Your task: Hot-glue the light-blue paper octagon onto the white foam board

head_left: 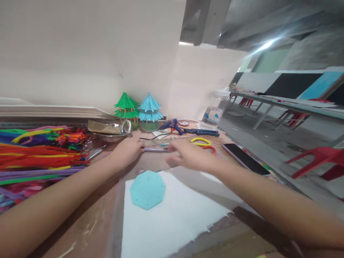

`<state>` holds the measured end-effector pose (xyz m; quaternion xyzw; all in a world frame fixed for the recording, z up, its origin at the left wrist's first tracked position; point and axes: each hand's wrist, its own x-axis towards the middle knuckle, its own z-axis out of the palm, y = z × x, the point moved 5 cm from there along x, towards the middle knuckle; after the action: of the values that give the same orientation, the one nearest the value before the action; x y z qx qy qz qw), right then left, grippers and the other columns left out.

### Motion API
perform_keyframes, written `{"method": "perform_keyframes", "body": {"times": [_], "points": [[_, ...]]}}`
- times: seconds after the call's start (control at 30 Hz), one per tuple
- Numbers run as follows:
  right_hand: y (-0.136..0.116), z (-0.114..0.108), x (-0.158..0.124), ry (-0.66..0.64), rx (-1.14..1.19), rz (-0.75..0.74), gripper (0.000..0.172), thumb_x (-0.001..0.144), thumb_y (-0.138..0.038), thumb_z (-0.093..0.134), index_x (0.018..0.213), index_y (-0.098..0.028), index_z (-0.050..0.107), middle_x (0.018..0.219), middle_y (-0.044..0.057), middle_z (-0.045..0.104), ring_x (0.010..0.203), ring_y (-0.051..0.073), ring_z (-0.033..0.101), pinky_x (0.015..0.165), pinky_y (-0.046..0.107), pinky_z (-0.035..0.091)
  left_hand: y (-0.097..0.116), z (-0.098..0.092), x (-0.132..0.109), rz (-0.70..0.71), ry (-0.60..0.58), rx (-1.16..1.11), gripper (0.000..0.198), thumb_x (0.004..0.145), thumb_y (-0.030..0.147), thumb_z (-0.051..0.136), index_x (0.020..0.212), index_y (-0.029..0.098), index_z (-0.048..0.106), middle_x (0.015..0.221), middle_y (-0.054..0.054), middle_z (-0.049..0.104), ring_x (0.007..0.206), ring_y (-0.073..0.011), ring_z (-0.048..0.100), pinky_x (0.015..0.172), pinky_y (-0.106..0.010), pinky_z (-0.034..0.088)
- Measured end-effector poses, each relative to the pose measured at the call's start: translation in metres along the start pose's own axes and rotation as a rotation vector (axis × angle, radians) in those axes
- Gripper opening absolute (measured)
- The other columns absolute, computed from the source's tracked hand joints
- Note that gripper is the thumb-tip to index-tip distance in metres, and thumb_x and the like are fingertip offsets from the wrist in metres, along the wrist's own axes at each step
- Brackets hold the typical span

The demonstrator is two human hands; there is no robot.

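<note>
Rod (155,149), slim and purplish, lies between our hands: our left hand (127,153) has its fingertips at the near end, though we cannot tell whether they grip it. Our right hand (186,156) is blurred, its fingers bent about the other end, and we cannot tell its hold either. Closer to us than both hands, a turquoise octagon (147,190) rests on white sheeting (166,225); yellow-and-orange-handled scissors (201,139) lie just beyond the right hand.
</note>
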<state>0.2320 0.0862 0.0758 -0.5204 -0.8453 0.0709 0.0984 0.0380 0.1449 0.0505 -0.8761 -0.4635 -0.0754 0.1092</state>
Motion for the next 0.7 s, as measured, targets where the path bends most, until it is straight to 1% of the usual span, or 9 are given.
{"method": "perform_keyframes", "body": {"times": [0.1, 0.17, 0.23, 0.37, 0.43, 0.53, 0.6, 0.67, 0.7], "points": [[0.035, -0.008, 0.018, -0.049, -0.154, 0.12, 0.024, 0.099, -0.026, 0.056, 0.116, -0.018, 0.07, 0.116, 0.012, 0.074, 0.104, 0.025, 0.068, 0.08, 0.029, 0.045, -0.014, -0.02, -0.014, -0.082, -0.041, 0.089, 0.025, 0.091, 0.018, 0.053, 0.096, 0.016, 0.078, 0.103, -0.017, 0.077, 0.106, -0.0337, 0.07, 0.096, -0.043, 0.051], [0.05, -0.006, 0.032, -0.059, -0.197, 0.125, 0.03, 0.096, -0.017, 0.056, 0.123, -0.016, 0.07, 0.124, 0.015, 0.072, 0.112, 0.027, 0.067, 0.084, 0.029, 0.045, -0.023, -0.035, -0.026, -0.144, -0.079, 0.148, 0.023, 0.088, 0.02, 0.057, 0.093, 0.014, 0.078, 0.103, -0.02, 0.077, 0.108, -0.0377, 0.069, 0.095, -0.046, 0.05], [0.058, 0.001, 0.044, -0.066, -0.229, 0.122, 0.031, 0.095, -0.014, 0.054, 0.12, -0.014, 0.072, 0.125, 0.018, 0.072, 0.113, 0.029, 0.067, 0.085, 0.03, 0.045, -0.03, -0.045, -0.037, -0.207, -0.138, 0.191, 0.023, 0.087, 0.018, 0.056, 0.09, 0.013, 0.078, 0.1, -0.021, 0.078, 0.104, -0.0379, 0.071, 0.09, -0.044, 0.051], [0.063, 0.017, 0.061, -0.084, -0.262, 0.103, 0.02, 0.092, -0.015, 0.057, 0.099, -0.016, 0.076, 0.111, 0.015, 0.077, 0.103, 0.028, 0.07, 0.08, 0.029, 0.046, -0.041, -0.049, -0.054, -0.324, -0.263, 0.217, 0.029, 0.089, 0.018, 0.051, 0.092, 0.013, 0.079, 0.095, -0.021, 0.079, 0.092, -0.0354, 0.075, 0.078, -0.038, 0.053], [0.062, 0.022, 0.063, -0.075, -0.267, 0.099, 0.017, 0.092, -0.016, 0.058, 0.098, -0.016, 0.074, 0.104, 0.014, 0.077, 0.096, 0.027, 0.071, 0.076, 0.028, 0.045, -0.047, -0.048, -0.058, -0.37, -0.31, 0.213, 0.03, 0.088, 0.019, 0.051, 0.093, 0.013, 0.079, 0.093, -0.02, 0.079, 0.091, -0.0354, 0.075, 0.075, -0.036, 0.053], [0.052, 0.025, 0.061, -0.015, -0.273, 0.081, 0.027, 0.091, -0.011, 0.056, 0.117, -0.014, 0.065, 0.108, 0.017, 0.075, 0.096, 0.027, 0.07, 0.074, 0.029, 0.044, -0.058, -0.046, -0.06, -0.418, -0.351, 0.19, 0.028, 0.082, 0.019, 0.055, 0.095, 0.015, 0.08, 0.094, -0.019, 0.079, 0.092, -0.0359, 0.075, 0.075, -0.035, 0.054], [0.032, 0.027, 0.059, 0.022, -0.263, 0.017, 0.035, 0.091, -0.008, 0.054, 0.125, -0.015, 0.06, 0.118, 0.017, 0.071, 0.103, 0.026, 0.067, 0.078, 0.03, 0.044, -0.065, -0.045, -0.062, -0.435, -0.354, 0.165, 0.027, 0.077, 0.02, 0.059, 0.093, 0.013, 0.081, 0.092, -0.021, 0.079, 0.091, -0.0379, 0.075, 0.077, -0.038, 0.054], [-0.002, 0.032, 0.059, 0.05, -0.226, -0.154, 0.032, 0.092, -0.01, 0.055, 0.122, -0.019, 0.061, 0.12, 0.014, 0.069, 0.108, 0.024, 0.063, 0.085, 0.03, 0.044, -0.069, -0.044, -0.064, -0.435, -0.343, 0.123, 0.025, 0.072, 0.021, 0.063, 0.086, 0.012, 0.081, 0.087, -0.022, 0.078, 0.088, -0.04, 0.074, 0.079, -0.041, 0.055], [-0.024, 0.034, 0.059, 0.068, -0.19, -0.313, 0.027, 0.093, -0.013, 0.056, 0.119, -0.018, 0.063, 0.117, 0.013, 0.069, 0.108, 0.024, 0.062, 0.087, 0.032, 0.044, -0.07, -0.043, -0.066, -0.426, -0.333, 0.091, 0.023, 0.07, 0.022, 0.065, 0.081, 0.011, 0.081, 0.083, -0.023, 0.077, 0.085, -0.0408, 0.074, 0.079, -0.043, 0.055]]}}
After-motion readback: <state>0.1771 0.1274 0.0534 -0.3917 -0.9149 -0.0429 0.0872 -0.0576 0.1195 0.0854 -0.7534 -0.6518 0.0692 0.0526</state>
